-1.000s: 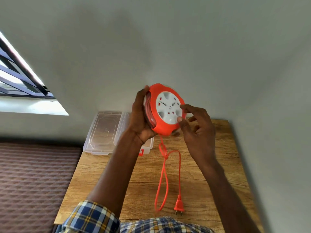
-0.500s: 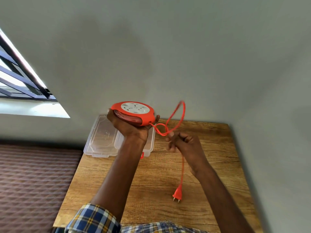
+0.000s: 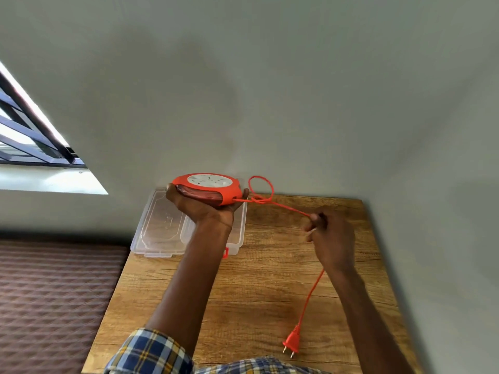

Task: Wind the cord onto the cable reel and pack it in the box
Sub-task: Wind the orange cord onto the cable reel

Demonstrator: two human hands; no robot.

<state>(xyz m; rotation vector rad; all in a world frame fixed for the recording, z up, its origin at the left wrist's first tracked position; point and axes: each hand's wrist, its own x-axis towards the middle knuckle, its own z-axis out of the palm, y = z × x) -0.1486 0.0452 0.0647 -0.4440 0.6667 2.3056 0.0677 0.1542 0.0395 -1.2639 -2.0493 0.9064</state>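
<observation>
My left hand (image 3: 205, 207) holds the orange cable reel (image 3: 209, 188) from below, flat, with its white socket face up, above the clear plastic box (image 3: 239, 233). An orange cord (image 3: 283, 205) leaves the reel's right side, forms a small loop, and runs to my right hand (image 3: 330, 238), which is closed around it. Below that hand the cord hangs down to the orange plug (image 3: 292, 341), which lies near the table's front edge. The box's clear lid (image 3: 159, 228) lies open to its left.
The wooden table (image 3: 256, 292) stands against a grey wall. A brown patterned mattress (image 3: 54, 298) lies left of the table. A window (image 3: 29, 130) sits at the upper left. My checked sleeve (image 3: 151, 352) shows at the bottom.
The reel went from upright and facing me to flat on my left palm. My right hand left the reel, took the cord and pulled it out to the right.
</observation>
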